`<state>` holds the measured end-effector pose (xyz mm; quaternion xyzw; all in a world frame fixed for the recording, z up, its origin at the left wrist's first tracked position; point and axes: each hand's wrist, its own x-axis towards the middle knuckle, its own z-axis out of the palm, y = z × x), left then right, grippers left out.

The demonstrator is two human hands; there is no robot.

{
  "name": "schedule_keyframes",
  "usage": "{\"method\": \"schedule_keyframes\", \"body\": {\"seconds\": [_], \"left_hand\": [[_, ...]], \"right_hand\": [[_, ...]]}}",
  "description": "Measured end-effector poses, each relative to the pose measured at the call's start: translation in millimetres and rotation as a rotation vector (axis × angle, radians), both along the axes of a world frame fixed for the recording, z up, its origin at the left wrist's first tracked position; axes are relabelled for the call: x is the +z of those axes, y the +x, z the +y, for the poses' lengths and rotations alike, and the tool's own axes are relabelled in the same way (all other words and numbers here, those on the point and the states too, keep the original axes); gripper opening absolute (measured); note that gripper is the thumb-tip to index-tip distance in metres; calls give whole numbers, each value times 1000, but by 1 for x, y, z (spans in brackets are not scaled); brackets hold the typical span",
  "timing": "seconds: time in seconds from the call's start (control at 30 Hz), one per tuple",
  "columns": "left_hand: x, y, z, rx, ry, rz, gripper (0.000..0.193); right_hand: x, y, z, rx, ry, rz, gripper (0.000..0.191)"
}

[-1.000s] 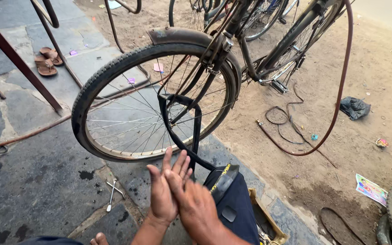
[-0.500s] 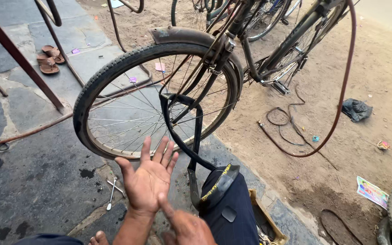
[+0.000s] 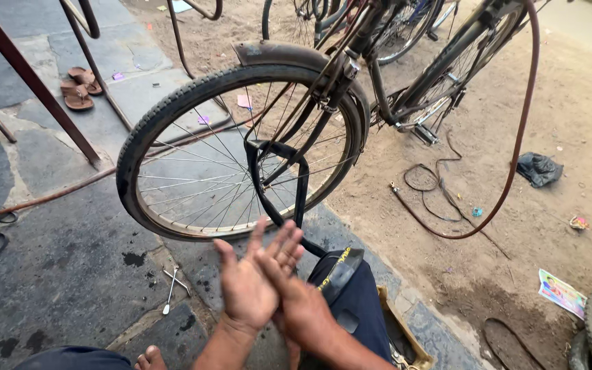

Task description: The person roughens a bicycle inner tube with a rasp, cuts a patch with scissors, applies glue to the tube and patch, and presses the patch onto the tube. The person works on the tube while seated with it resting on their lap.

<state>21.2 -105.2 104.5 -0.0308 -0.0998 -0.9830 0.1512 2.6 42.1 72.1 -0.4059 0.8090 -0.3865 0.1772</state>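
Since the earlier frame, the right hand (image 3: 303, 308) has been brought up against the left hand (image 3: 251, 284), which had been spread open alone; the two palms are now pressed together with the fingers (image 3: 289, 243) extended, and nothing is held between them. Both hands are seen just in front of the bicycle wheel (image 3: 241, 147), below its lower rim. A black inner tube (image 3: 279, 185) is draped through the wheel's spokes, and its lower end is laid over the knee (image 3: 351, 301) just right of the hands. A bare toe (image 3: 151, 356) is seen low to the left of the wheel, and two small metal tools (image 3: 173, 288) are lying on the stone floor (image 3: 56, 260) beneath the wheel. A rubber hose (image 3: 515, 157) is looped over the sand to the right of the wheel. A pair of sandals (image 3: 80, 88) is set far left of the wheel, beyond a rusty frame leg (image 3: 32, 82).
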Motion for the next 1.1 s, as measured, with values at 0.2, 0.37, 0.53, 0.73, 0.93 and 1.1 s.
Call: {"method": "schedule_keyframes", "body": {"seconds": [0.2,0.37,0.53,0.73,0.93,1.1], "left_hand": [[1,0,-14,81,5,1,99],[2,0,-4,47,-30,-74,103],[4,1,-10,123,-118,-44,104],[-5,-3,3,86,-133,-129,104],[-11,-6,-4,188,-234,-78,103],[-12,-6,8,111,-328,-183,110]], "right_hand": [[-32,4,0,243,-263,-188,100],[-21,-7,-2,204,-382,161,103],[-28,-3,5,237,-129,-400,105],[-62,-11,2,4,-264,323,72],[-41,5,-3,-5,-41,507,61],[-8,13,-7,-149,34,773,77]]}}
